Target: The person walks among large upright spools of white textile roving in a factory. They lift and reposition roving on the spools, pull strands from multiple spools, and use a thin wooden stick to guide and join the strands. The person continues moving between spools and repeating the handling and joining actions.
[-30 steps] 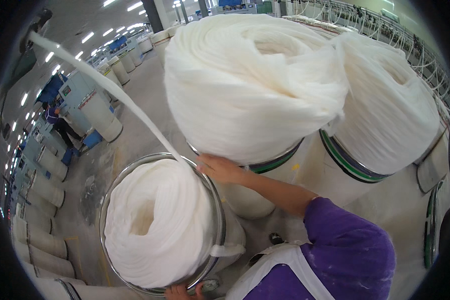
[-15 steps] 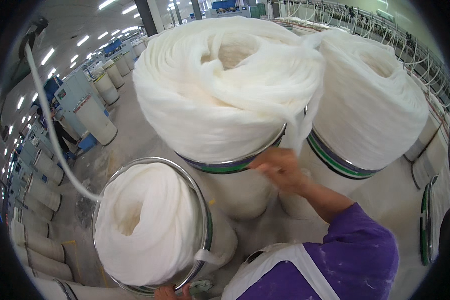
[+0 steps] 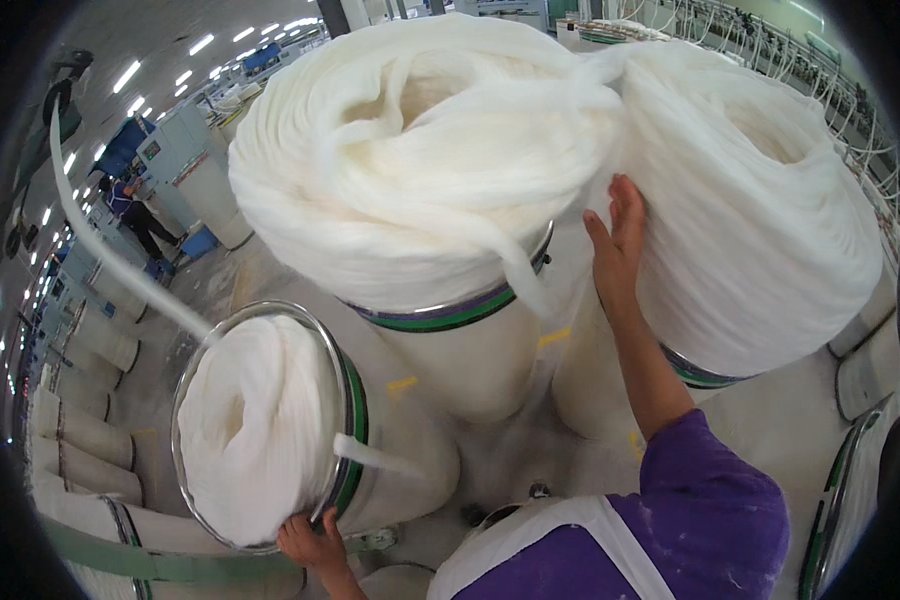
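My left hand (image 3: 310,545) is closed over the near metal rim (image 3: 184,478) of a sliver can (image 3: 410,485) at the lower left. White cotton sliver (image 3: 295,430) lies coiled in it, and a loose end (image 3: 370,453) hangs over its side. My right hand (image 3: 622,235) is open, fingers stretched upward, against the left side of a tall sliver coil (image 3: 740,230) on the right-hand can. Left of that hand, a bigger coil (image 3: 450,235) bulges above the middle can (image 3: 470,370), with a sliver tail (image 3: 518,270) drooping down its front.
A rope of sliver (image 3: 120,265) runs from a machine part at upper left down to the left can. Farther left, a person (image 3: 135,215) stands by machines. Many more cans line the left side. A green bar (image 3: 170,560) crosses the lower left. Machinery with white strands (image 3: 790,70) stands at upper right.
My right hand has left the middle can's rim and moved up and right to the right-hand coil. My left hand stays on the left can's rim. The view has shifted.
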{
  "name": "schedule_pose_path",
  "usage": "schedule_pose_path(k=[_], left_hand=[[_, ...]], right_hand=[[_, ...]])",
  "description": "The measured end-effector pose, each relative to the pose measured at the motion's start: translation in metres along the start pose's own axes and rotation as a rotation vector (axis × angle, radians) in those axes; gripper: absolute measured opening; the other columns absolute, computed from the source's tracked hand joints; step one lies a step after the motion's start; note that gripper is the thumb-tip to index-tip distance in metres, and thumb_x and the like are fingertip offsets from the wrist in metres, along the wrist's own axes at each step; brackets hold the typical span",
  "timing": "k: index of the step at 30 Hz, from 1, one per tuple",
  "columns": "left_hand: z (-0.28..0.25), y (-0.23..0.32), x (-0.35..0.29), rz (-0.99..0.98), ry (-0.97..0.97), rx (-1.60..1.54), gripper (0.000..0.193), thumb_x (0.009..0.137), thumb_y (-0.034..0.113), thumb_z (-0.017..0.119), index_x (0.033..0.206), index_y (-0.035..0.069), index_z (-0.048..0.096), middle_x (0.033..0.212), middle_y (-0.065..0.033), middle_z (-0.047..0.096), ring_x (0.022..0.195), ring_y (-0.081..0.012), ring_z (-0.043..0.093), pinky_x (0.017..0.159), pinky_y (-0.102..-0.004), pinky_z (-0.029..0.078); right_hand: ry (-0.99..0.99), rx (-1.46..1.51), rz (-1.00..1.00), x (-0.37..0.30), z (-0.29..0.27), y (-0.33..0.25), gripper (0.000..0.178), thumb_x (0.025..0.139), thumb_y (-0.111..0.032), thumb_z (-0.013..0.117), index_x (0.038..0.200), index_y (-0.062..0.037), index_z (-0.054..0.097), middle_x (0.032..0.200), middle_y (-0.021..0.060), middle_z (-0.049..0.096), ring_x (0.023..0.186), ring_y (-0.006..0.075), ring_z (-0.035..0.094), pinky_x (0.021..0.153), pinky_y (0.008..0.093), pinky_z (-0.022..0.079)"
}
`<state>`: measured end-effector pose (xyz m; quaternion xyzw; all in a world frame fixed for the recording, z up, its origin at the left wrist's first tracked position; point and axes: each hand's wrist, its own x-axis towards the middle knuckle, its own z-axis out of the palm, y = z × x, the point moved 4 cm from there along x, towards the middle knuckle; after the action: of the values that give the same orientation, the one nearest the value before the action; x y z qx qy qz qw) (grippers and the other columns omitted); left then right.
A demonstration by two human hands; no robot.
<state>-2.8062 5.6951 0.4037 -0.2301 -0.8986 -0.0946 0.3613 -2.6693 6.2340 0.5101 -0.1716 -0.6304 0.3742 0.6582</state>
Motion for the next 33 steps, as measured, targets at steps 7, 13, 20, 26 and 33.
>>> schedule_pose_path(k=[7, 13, 20, 26, 33], left_hand=[[0.008, -0.013, -0.007, 0.057, 0.075, -0.062, 0.052, 0.081, 0.055, 0.062, 0.077, 0.005, 0.050, 0.073, -0.0134, 0.050, 0.074, -0.0346, 0.049, 0.065, -0.0430, 0.036], [0.011, -0.018, -0.005, -0.015, -0.098, -0.067, 0.047, 0.081, 0.049, 0.066, 0.082, 0.003, 0.053, 0.079, -0.0131, 0.054, 0.079, -0.0345, 0.051, 0.070, -0.0428, 0.038], [-0.001, 0.057, -0.011, 0.248, 0.057, -0.555, 0.020, 0.084, 0.013, 0.065, 0.100, 0.002, 0.060, 0.099, -0.0158, 0.062, 0.095, -0.0342, 0.057, 0.085, -0.0439, 0.043], [0.062, 0.127, -0.016, -0.219, -0.557, -1.160, 0.030, 0.089, 0.022, 0.063, 0.107, -0.001, 0.061, 0.109, -0.0136, 0.063, 0.103, -0.0262, 0.058, 0.091, -0.0358, 0.042], [0.081, 0.210, 0.035, -0.150, -0.810, -1.617, 0.048, 0.097, 0.034, 0.051, 0.130, -0.001, 0.050, 0.131, -0.0147, 0.053, 0.125, -0.0217, 0.045, 0.106, -0.0313, 0.031]], right_hand=[[-0.107, 0.160, 0.676, -0.013, -0.017, 0.033, 0.052, 0.093, -0.031, 0.057, 0.130, 0.0044, 0.047, 0.094, 0.0035, 0.057, 0.082, 0.0127, 0.049, 0.076, 0.0305, 0.043], [-0.323, -0.131, 0.317, -0.132, -0.057, -0.020, 0.027, 0.093, -0.024, 0.053, 0.097, 0.0023, 0.058, 0.093, 0.0115, 0.058, 0.083, 0.0225, 0.053, 0.077, 0.0361, 0.044], [-0.819, -0.112, -0.286, -0.261, -0.055, -0.067, 0.019, 0.071, -0.017, 0.067, 0.082, -0.0014, 0.063, 0.128, 0.0166, 0.052, 0.115, 0.0380, 0.049, 0.097, 0.0491, 0.038], [-0.918, -0.207, -0.177, -0.275, -0.051, -0.069, 0.017, 0.067, -0.011, 0.070, 0.081, -0.0055, 0.063, 0.134, 0.0136, 0.049, 0.120, 0.0385, 0.044, 0.099, 0.0486, 0.038], [-1.191, -0.308, -0.119, -0.302, -0.041, -0.087, 0.013, 0.064, -0.002, 0.069, 0.075, -0.0033, 0.062, 0.135, 0.0117, 0.047, 0.127, 0.0356, 0.040, 0.103, 0.0442, 0.038]])
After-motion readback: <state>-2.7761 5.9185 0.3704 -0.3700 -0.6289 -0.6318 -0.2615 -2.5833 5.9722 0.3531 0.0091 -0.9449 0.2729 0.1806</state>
